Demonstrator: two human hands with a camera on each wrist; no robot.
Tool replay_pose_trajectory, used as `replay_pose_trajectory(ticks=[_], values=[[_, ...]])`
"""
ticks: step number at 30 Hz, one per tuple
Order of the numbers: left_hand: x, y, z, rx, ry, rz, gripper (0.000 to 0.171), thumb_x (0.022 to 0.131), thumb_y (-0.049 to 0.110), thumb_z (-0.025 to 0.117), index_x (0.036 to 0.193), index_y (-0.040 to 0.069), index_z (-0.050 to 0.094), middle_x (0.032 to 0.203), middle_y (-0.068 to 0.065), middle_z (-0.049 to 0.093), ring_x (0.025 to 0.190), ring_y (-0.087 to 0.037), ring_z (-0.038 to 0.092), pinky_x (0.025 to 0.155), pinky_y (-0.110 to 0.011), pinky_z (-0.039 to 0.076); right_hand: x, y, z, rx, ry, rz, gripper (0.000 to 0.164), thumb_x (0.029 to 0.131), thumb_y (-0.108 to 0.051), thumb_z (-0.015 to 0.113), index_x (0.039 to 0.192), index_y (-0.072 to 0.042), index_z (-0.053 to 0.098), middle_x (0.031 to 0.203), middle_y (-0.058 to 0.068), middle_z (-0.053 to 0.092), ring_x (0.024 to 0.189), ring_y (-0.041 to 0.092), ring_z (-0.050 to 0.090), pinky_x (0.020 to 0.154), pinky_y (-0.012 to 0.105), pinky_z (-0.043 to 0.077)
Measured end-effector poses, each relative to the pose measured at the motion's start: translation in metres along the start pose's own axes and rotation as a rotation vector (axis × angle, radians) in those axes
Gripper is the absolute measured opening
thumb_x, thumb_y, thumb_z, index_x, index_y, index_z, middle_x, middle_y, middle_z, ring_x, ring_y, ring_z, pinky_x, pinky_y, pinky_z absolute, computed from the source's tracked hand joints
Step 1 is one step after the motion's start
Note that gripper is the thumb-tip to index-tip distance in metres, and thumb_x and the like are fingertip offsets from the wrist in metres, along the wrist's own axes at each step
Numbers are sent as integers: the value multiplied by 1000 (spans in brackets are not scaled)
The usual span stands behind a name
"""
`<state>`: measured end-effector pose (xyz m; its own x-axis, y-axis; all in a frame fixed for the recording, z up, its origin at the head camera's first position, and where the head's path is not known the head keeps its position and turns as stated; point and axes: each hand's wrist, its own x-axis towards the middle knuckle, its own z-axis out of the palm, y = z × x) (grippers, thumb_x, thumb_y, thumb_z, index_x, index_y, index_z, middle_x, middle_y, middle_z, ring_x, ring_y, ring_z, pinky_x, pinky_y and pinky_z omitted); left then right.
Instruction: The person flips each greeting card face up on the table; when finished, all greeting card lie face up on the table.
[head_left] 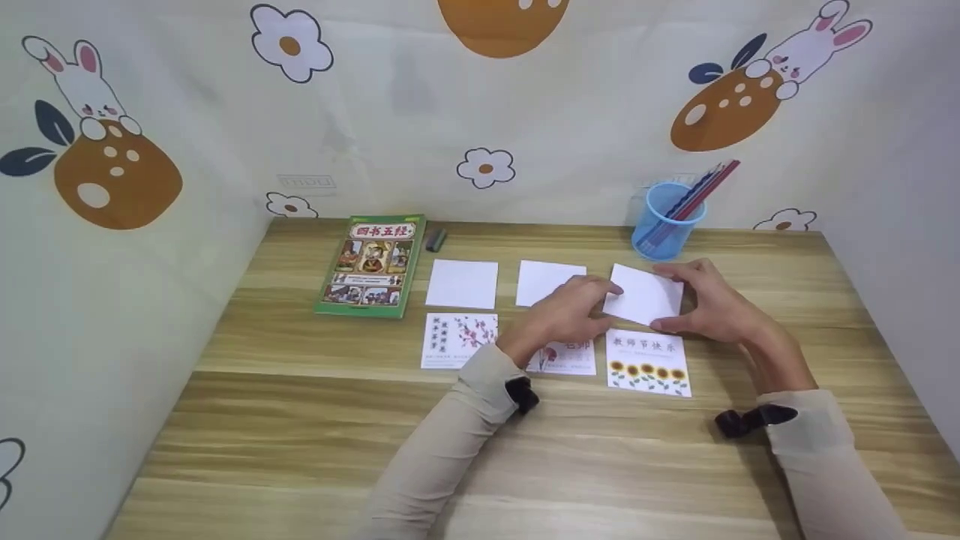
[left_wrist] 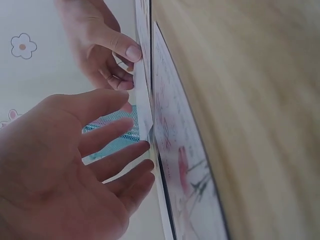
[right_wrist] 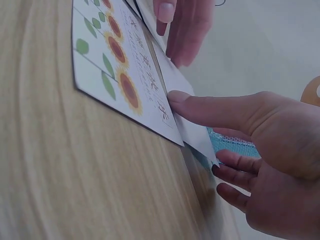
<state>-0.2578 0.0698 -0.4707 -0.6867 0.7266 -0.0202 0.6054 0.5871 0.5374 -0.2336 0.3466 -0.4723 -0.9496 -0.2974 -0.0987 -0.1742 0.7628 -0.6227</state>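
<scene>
A plain white card (head_left: 643,295) sits slightly turned at the right end of a row of white cards. My right hand (head_left: 716,304) pinches its right side, thumb (right_wrist: 200,109) on the near face and fingers behind. At the card's left edge is my left hand (head_left: 566,311), its fingers (left_wrist: 107,135) spread and gently bent. Just below lies a card with sunflowers (head_left: 649,367). My left wrist partly covers a card with a red flower (head_left: 566,362) and the corner of a second white card (head_left: 541,279).
Further left lie another white card (head_left: 462,285) and a card with pink blossoms (head_left: 459,341). A green-edged book (head_left: 367,266) and a small dark block (head_left: 436,240) stand beyond them. Behind my right hand is a blue mesh cup (head_left: 660,232) of pencils, near the patterned backdrop.
</scene>
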Motion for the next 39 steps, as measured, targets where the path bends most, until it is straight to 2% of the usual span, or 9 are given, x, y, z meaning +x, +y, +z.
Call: replay_pose_trajectory(ticks=[5, 10, 17, 20, 23, 28, 30, 34, 39], values=[[1, -1, -5, -98, 60, 45, 47, 104, 20, 69, 149, 9, 62, 152, -9, 64, 147, -22, 56, 127, -32, 42, 3, 0, 1, 2, 45, -18, 90, 84, -28, 96, 157, -2, 52, 149, 29, 46, 135, 43, 41, 118, 62, 35], [1, 0, -8, -220, 155, 100, 43, 103, 15, 70, 145, 11, 64, 151, -8, 62, 140, -20, 60, 121, -27, 47, 6, -2, 6, -33, 129, -57, 73, 84, -28, 96, 144, -2, 65, 151, 31, 50, 140, 50, 41, 118, 72, 33], [0, 4, -8, -306, 214, 81, 50, 107, 23, 66, 155, 17, 54, 157, -4, 56, 149, -18, 52, 124, -29, 45, 10, -11, 14, 44, 170, -128, 68, 85, -27, 95, 143, -6, 66, 136, 21, 66, 116, 37, 65, 99, 52, 55], [-1, 4, -8, -326, 212, 89, 53, 109, 33, 64, 158, 19, 52, 159, -2, 54, 151, -16, 49, 126, -31, 44, 11, -15, 17, 71, 175, -149, 67, 88, -27, 93, 145, -5, 64, 139, 19, 67, 116, 35, 69, 97, 47, 60], [-1, 3, -8, -333, 217, 99, 56, 109, 38, 62, 160, 21, 49, 162, -1, 52, 154, -14, 46, 127, -31, 41, 12, -20, 18, 92, 202, -157, 55, 95, -17, 85, 145, -4, 65, 140, 20, 69, 118, 36, 72, 94, 35, 63], [1, 1, -7, -456, 227, 91, 63, 108, 21, 66, 165, 16, 41, 166, -8, 47, 142, -24, 62, 113, -24, 54, 10, -26, 17, 189, 320, -125, 41, 101, -2, 70, 142, 1, 67, 130, 25, 74, 111, 33, 73, 85, 10, 58], [1, 0, -5, -488, 240, 67, 67, 105, 14, 68, 166, 14, 39, 165, -11, 46, 135, -27, 67, 105, -22, 59, 9, -28, 17, 263, 358, -105, 41, 102, -4, 68, 143, 2, 65, 128, 26, 74, 108, 24, 74, 85, 9, 59], [1, -3, -5, -453, 281, 11, 68, 104, 11, 70, 165, 14, 40, 163, -10, 48, 130, -24, 69, 103, -26, 61, 6, -30, 16, 371, 376, -82, 51, 104, -9, 69, 153, 0, 56, 137, 27, 70, 104, 5, 73, 86, 15, 62], [-1, -4, -7, -411, 327, -45, 68, 103, 14, 71, 165, 16, 42, 160, -8, 51, 116, -16, 71, 94, -22, 61, 7, -31, 15, 376, 352, -66, 56, 105, -10, 66, 158, -2, 49, 140, 27, 69, 103, -1, 72, 85, 15, 62]])
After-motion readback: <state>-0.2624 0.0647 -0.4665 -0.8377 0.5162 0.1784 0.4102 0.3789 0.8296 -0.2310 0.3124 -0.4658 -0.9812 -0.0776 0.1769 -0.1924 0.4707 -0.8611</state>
